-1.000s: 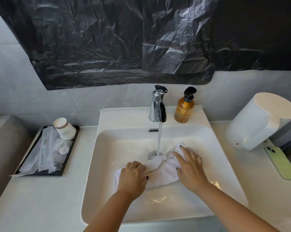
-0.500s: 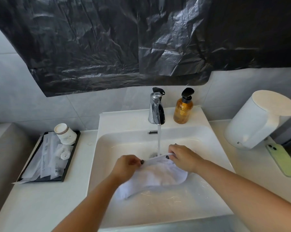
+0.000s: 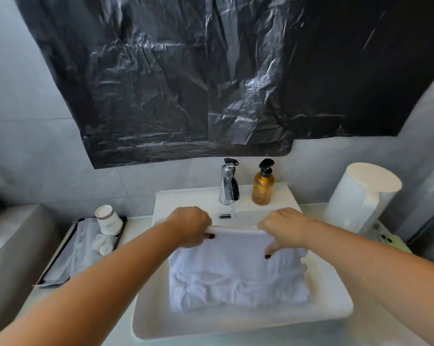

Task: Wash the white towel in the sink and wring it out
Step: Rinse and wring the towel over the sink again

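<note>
L hand fingers curled, pinching top edge of white towel at its L corner; R hand same on R corner, thumb down the front. I see towel stretched btwn both grips, hanging below fingers as a sheet, lower part bunched, over the sink basin. Just behind fingers: faucet w/ water running, stream falls behind towel edge. Amber soap bottle beside faucet. White canister far R of R hand; tray w/ paper cups L of L hand.
</note>
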Available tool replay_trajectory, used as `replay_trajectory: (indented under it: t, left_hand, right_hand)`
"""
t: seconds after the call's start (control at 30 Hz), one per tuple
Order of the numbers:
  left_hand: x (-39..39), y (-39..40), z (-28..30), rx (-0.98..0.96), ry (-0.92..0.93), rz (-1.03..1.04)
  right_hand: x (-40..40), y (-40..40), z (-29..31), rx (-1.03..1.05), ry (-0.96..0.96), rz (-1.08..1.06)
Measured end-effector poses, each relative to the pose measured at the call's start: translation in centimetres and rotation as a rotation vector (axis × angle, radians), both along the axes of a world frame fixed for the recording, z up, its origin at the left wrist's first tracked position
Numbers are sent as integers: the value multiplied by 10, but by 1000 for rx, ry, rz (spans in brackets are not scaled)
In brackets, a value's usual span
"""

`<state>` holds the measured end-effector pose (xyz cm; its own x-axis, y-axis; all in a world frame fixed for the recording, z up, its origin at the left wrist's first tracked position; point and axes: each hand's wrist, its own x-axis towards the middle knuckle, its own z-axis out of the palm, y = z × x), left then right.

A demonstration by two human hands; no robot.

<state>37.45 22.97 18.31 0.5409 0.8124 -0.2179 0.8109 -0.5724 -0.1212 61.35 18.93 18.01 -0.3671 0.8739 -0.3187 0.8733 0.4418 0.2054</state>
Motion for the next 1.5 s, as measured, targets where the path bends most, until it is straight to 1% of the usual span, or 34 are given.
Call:
replay_trajectory:
  t: [0.07,0.1,0.17,0.23,0.27,0.3,0.33,0.37,0.4,0.43,0.5,0.57,0.6,0.63,0.67,0.7,0.73,0.8,0.9,0.93,1.0,1.07,1.1,1.13,1.17,1.23,1.3,1.4,1.5]
  left_hand:
    - [-5,4,16,-29,-148,20]
    - [-10,7,25,-75,-247,42]
    - [-18,10,46,-171,-425,98]
    - [-21,11,63,-198,-560,146]
    - [-20,11,72,-192,-630,164]
    - [-19,11,79,-186,-713,178]
    - [-17,10,87,-190,-806,192]
    - [-14,9,98,-198,-879,199]
    - [-13,7,109,-194,-912,182]
    - [-13,6,120,-171,-890,150]
    - [-12,4,143,-103,-714,90]
    - [-12,1,162,-10,-487,51]
    - [-11,0,171,13,-422,42]
    - [-12,0,178,21,-396,40]
    - [-13,0,185,22,-410,43]
    - [-14,1,191,17,-451,52]
    - [-16,2,196,13,-502,60]
    - [-21,3,208,-3,-602,74]
    - [-21,0,223,-108,-888,60]
    - [-19,-1,228,-133,-978,48]
    - [-14,-1,238,-146,-1133,31]
    - [-10,-1,249,-141,-1234,16]
    - [-9,-2,255,-123,-1227,-5]
    - [-8,-2,262,-73,-1147,-39]
    - [-8,-3,270,-3,-1010,-75]
    - [-3,-10,284,194,-739,-83]
    - [2,-15,294,324,-605,-93]
    - [6,-23,289,375,-561,-140]
    - [5,-29,259,272,-629,-100]
  right_hand:
    - [4,2,19,67,81,-82]
    - [10,4,29,76,167,-144]
    - [22,7,49,-5,452,-287]
    - [28,7,60,-143,793,-427]
    - [28,6,65,-188,927,-487]
    - [28,6,69,-203,1019,-526]
    - [26,6,73,-179,1065,-530]
    - [25,9,79,-112,1072,-505]
    - [22,9,88,-14,1042,-463]
    - [19,11,98,96,991,-421]
    - [15,9,127,249,912,-352]
    - [12,4,156,261,801,-247]
    - [10,1,168,254,692,-201]
    - [8,1,177,261,554,-174]
    - [5,0,186,282,432,-153]
    - [3,2,193,304,352,-130]
    - [0,3,201,325,322,-107]
    - [-3,3,223,338,347,-89]
    - [0,3,260,306,462,-105]
    - [3,5,270,262,517,-115]
    - [8,8,285,179,692,-144]
    - [11,12,296,198,860,-148]
    - [11,13,301,253,898,-132]
    - [9,14,306,328,905,-107]
    - [8,14,310,418,889,-71]
    - [3,13,314,615,781,30]
    - [-2,10,314,752,672,136]
    - [-5,-3,306,761,656,197]
    - [-5,-5,280,700,652,133]
